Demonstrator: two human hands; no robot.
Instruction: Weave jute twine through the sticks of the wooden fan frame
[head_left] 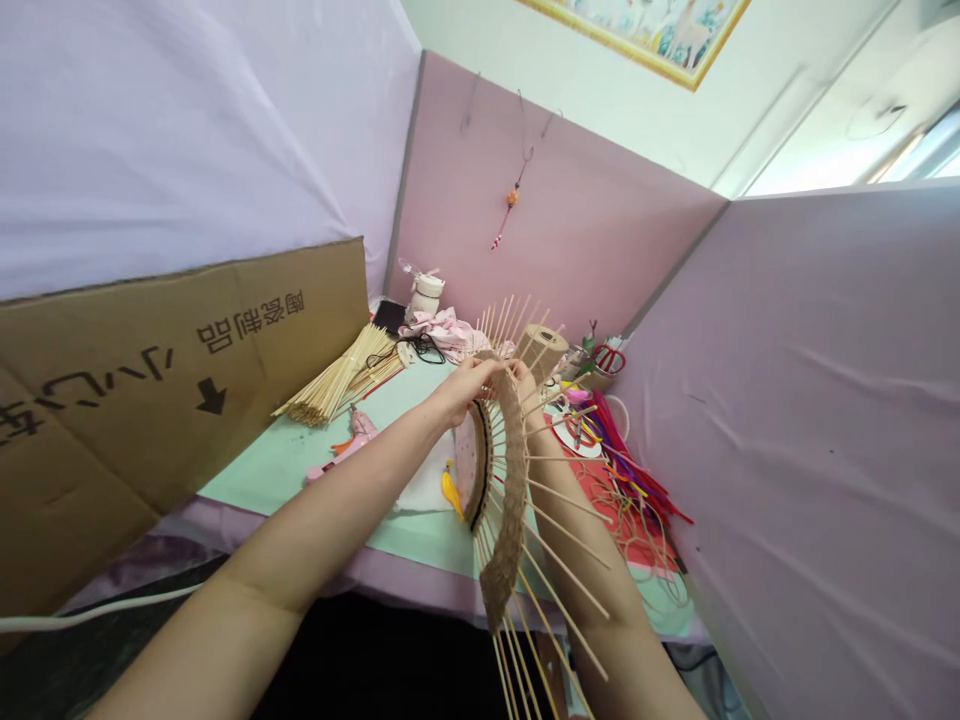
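Both hands are at the top of a half-made basket, a ring of thin wooden sticks fanning outward with a wide, rough brown woven band running around them. My left hand is closed, pinching the ring's upper edge. Beside it, my right hand grips the band from the right, its fingers partly hidden by the sticks. The curved base rim has a dark line along it and faces left. At the lower end, the band's tail hangs over the sticks.
A bundle of loose sticks lies by the cardboard panel. Near it is a pink glue gun. Behind the basket stands a brown roll. Coloured pipe cleaners and cords cover a red sheet on the right.
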